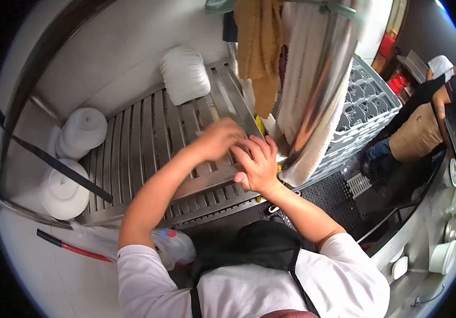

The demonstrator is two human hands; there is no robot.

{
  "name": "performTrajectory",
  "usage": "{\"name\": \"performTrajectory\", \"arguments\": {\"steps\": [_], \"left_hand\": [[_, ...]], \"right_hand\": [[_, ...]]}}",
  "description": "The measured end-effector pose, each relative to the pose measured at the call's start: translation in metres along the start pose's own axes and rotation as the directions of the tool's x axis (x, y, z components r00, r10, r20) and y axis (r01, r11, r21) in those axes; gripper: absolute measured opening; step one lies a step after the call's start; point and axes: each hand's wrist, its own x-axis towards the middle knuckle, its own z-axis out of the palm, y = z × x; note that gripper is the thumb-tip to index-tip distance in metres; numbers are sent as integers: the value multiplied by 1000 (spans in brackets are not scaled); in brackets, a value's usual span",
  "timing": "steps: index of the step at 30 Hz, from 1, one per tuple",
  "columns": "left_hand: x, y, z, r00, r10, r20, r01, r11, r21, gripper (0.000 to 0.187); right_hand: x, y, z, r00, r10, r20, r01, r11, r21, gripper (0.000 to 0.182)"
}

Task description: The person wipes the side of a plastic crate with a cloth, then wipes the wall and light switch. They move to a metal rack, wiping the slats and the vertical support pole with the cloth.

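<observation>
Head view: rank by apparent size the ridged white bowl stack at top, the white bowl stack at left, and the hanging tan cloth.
1. Tan cloth, the longest, though it hangs nearest the camera, so its size is unsure.
2 and 3. Ridged white bowl stack and left white bowl stack look about alike; no ranking between them.

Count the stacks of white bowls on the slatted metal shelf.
3: one stack at the shelf's far end, one at the left edge, one nearer below it. The arms may hide others.
</observation>
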Motion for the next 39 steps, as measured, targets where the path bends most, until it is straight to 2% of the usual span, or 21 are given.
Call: {"name": "performTrajectory", "arguments": {"steps": [1,2,4,7,8,10,12,14,15,17,18,20,22,24,26,28,31,35,37,38,39], "left_hand": [[-4,10,12,996,65,54,-58,992,-109,24],[-6,23,20,986,168,1,-165,972,-169,26],[-5,18,25,987,142,73,-125,972,-200,23],[18,3,18,993,119,-12,-120,992,-42,22],[28,-14,17,994,108,-37,-104,991,82,17],[53,-67,23,993,53,-110,-41,994,106,17],[80,-92,16,983,-16,-180,43,988,146,20],[111,-106,17,950,-74,-304,161,948,275,21],[129,-129,27,904,-185,-386,305,911,279,24],[150,-179,44,841,-324,-433,393,916,78,35],[154,-187,40,845,-333,-419,395,916,69,34],[137,-169,25,922,-222,-317,290,939,186,31],[123,-136,23,961,-146,-237,197,958,207,29],[101,-94,27,974,-149,-170,172,976,130,24],[82,-45,21,998,-61,-12,61,998,28,20],[64,-2,24,992,-11,122,31,986,-162,17],[53,29,22,978,126,166,-74,954,-290,18],[61,3,34,977,196,89,-188,978,-88,17],[80,-46,32,968,250,35,-252,966,50,16],[86,-95,29,956,281,81,-293,916,275,18],[94,-139,24,943,304,132,-329,810,485,19]], "right_hand": [[-3,2,2,999,-15,-34,16,1000,17,72],[-9,5,3,997,-28,-66,32,998,58,71],[-14,7,6,991,-59,-123,71,993,96,68],[-19,9,9,981,-56,-183,74,993,90,63],[-20,9,9,982,-64,-179,81,993,91,62],[-21,11,9,982,-78,-169,94,992,89,59],[-21,10,9,980,-82,-183,101,990,97,60],[-21,10,8,981,-87,-173,103,991,87,60],[-22,11,9,981,-86,-174,100,992,72,61],[-25,16,9,990,-95,-108,107,988,109,63],[-23,17,10,989,-102,-109,113,988,101,64],[-27,15,13,989,-84,-119,94,992,80,66],[-28,16,11,981,-82,-175,106,985,135,67],[-28,15,10,973,-97,-211,128,982,138,65],[-26,15,10,970,-114,-216,145,980,134,65],[-27,15,12,969,-127,-213,160,976,145,64],[-31,17,15,969,-131,-207,166,973,158,63],[-31,17,16,972,-133,-196,163,976,146,63],[-31,18,14,973,-139,-186,166,977,134,62],[-30,19,12,973,-143,-182,169,977,134,62],[-30,18,12,972,-148,-182,173,976,131,62]]}}
